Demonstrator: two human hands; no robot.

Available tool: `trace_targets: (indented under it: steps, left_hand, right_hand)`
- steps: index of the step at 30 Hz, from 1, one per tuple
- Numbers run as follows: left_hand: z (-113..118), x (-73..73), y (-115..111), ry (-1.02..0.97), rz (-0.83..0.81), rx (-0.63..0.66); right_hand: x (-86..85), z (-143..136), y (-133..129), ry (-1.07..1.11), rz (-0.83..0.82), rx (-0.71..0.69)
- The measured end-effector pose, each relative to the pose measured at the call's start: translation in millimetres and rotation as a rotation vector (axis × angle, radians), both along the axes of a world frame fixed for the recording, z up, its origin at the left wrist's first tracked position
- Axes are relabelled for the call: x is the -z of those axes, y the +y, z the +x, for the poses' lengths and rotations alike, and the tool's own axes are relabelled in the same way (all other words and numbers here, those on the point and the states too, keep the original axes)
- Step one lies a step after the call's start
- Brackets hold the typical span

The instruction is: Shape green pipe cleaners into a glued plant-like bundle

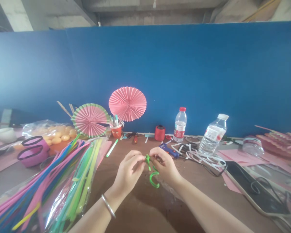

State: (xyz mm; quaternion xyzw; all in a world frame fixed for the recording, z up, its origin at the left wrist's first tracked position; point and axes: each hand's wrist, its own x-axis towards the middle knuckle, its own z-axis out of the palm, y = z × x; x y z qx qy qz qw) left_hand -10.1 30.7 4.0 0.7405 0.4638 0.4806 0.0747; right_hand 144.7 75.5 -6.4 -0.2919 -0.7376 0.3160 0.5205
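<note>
Above the brown table [133, 207], a bright green pipe cleaner [154, 181] hangs in a curl between the two hands. My left hand [131, 168], with a silver bangle at the wrist, pinches the green piece's twisted upper part from the left. My right hand [166, 166] closes its fingers on the same green piece from the right. The fingertips of both hands nearly meet there and partly cover the piece.
Bagged colourful pipe cleaners [80, 184] lie at left. Behind are pleated paper fans [127, 103], a red cup of markers [116, 130], a red tape roll [159, 133] and a blue glue gun [169, 150]. At right stand water bottles [213, 134] near a black phone-shaped tray [257, 187].
</note>
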Motion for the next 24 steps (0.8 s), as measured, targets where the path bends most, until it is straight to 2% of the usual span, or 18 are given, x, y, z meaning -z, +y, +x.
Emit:
trace_targets:
  steps: [5, 11, 16, 24]
  left_hand:
    - [3.4, 1.9, -1.5, -0.027, 0.007, -0.047]
    - [5.5, 4.8, -2.1, -0.111, -0.038, -0.025]
    - [3.6, 2.0, -1.8, -0.104, -0.014, -0.016]
    - [2.8, -0.1, -1.8, -0.099, 0.010, 0.023]
  right_hand:
    - [6.5, -3.6, -8.0, 0.041, -0.038, 0.172]
    - [7.3, -4.4, -9.1, 0.016, 0.172, 0.099]
    - [8.6, -5.1, -6.4, 0.040, 0.205, 0.017]
    - [4.6, -4.0, -9.3, 0.065, 0.238, -0.003]
